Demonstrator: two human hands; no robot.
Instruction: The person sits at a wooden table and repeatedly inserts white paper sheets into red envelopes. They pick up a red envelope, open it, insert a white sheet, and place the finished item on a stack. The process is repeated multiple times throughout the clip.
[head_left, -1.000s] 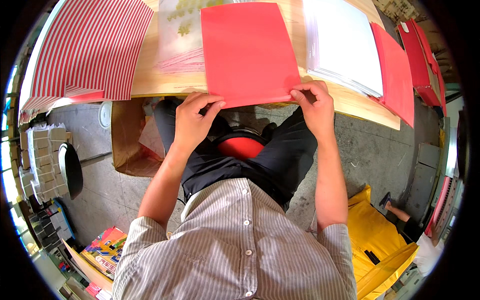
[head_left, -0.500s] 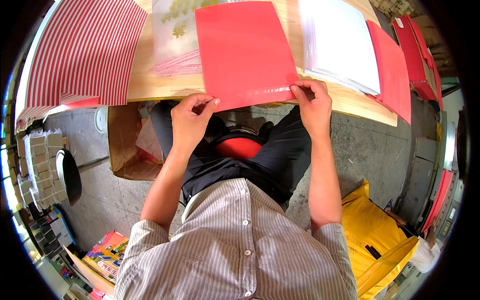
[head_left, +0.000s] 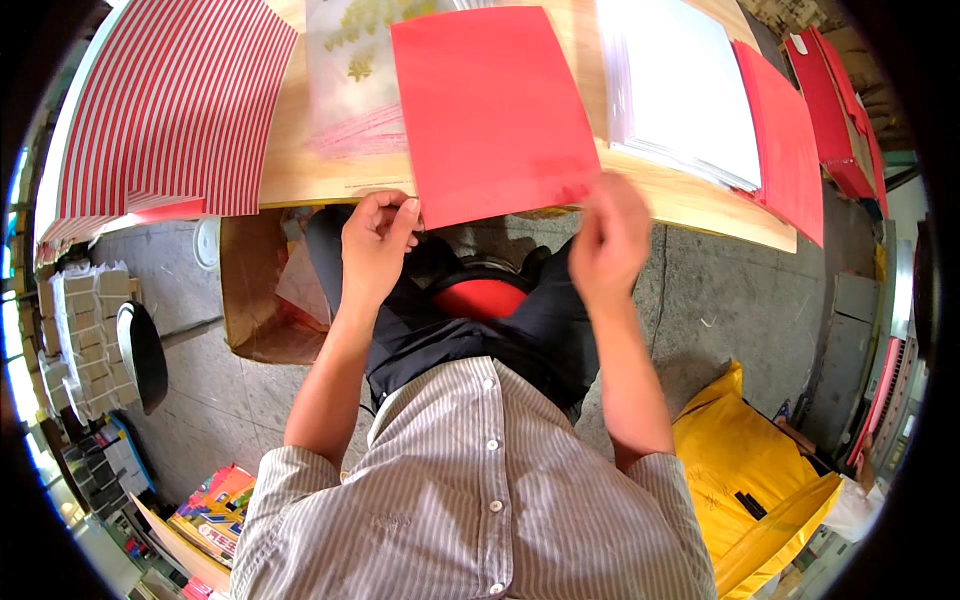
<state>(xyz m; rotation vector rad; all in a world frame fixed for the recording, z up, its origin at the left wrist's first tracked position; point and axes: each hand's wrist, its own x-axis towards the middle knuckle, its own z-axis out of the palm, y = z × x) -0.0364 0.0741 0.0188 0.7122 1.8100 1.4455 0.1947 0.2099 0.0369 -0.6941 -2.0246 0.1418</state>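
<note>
A flat, glossy red sheet or sleeve (head_left: 500, 115) lies over the table's near edge in front of me, its lower edge reaching past it. Beside its lower left corner is my left hand (head_left: 378, 248), closed, thumb against the curled forefinger; whether anything is pinched there is hidden. My right hand (head_left: 610, 245) is at the lower right corner, smeared by motion, so its fingers cannot be read. Under the red sheet's left side are clear plastic bags (head_left: 350, 100) with gold print and pinkish edges.
Red-and-white striped sheets (head_left: 175, 110) stand stacked at the table's left. On the right are a white stack (head_left: 680, 95) and red sheets (head_left: 780, 140) beside it. An open cardboard box (head_left: 245, 290) sits below the table, and a yellow bag (head_left: 745, 470) lies on the floor at right.
My right hand has come off the red sheet's corner and moved down toward me. My left fingers have shifted left and curled. The shiny strip along the sheet's lower edge no longer shows.
</note>
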